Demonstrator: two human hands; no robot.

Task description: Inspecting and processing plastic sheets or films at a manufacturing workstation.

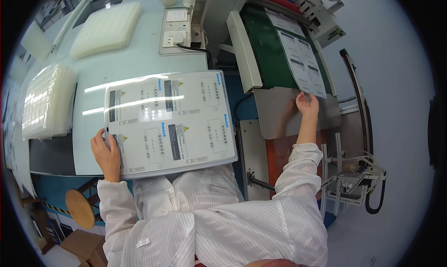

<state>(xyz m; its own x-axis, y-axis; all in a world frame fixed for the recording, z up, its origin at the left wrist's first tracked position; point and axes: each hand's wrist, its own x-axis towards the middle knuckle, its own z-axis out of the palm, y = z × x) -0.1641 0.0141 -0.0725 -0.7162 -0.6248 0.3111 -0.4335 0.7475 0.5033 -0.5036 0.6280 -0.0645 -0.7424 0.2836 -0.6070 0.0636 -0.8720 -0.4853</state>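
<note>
A stack of clear-looking printed sheets (186, 116) with black blocks, yellow triangles and blue print lies at the table's near edge, in front of my lap. Beside its left edge rests my left hand (106, 153), fingers loosely bent and apart, thumb against the stack's edge. To the right, a similar printed sheet (301, 62) lies along a green conveyor belt (265, 53). My right hand (308, 106) pinches the near end of that sheet, over the metal outfeed plate (279, 120). Another printed sheet (284, 21) follows farther up the belt.
Two stacks of translucent whitish sheets (107, 30) and trays (49, 102) stand on the table's left. Behind the printed stack is a socket panel (176, 32) with a plugged black cable. A metal frame with hoses (354, 181) stands right of my arm; a wooden stool (80, 208) is lower left.
</note>
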